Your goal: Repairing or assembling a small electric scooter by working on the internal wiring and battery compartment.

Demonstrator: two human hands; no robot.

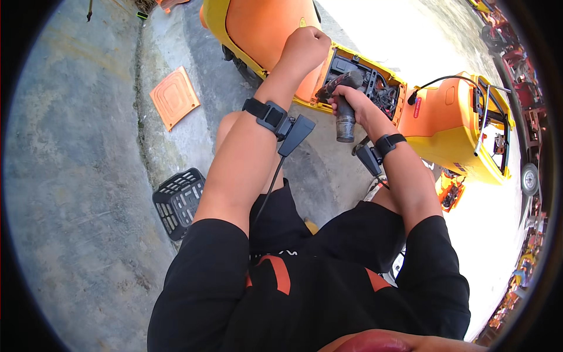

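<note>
My right hand point(355, 101) grips the handle of a dark cordless drill point(345, 128), whose head points left over an opened bay point(381, 88) of a yellow and orange scooter point(267, 29). Black parts and bundled wires show inside the bay. Farther to the left, my left hand point(308, 48) is closed in a fist over the scooter's orange body panel, beside the bay's edge. Whatever its fingers hold, if anything, is hidden. Past that hand, a small yellow spot shows on the panel.
An orange cover plate point(175, 98) lies on the concrete floor at the left. Nearer to me stands a black plastic basket point(179, 202). The scooter's front section point(451, 117), with a cable and bare metal rod, extends right. Red and orange machines line the far right.
</note>
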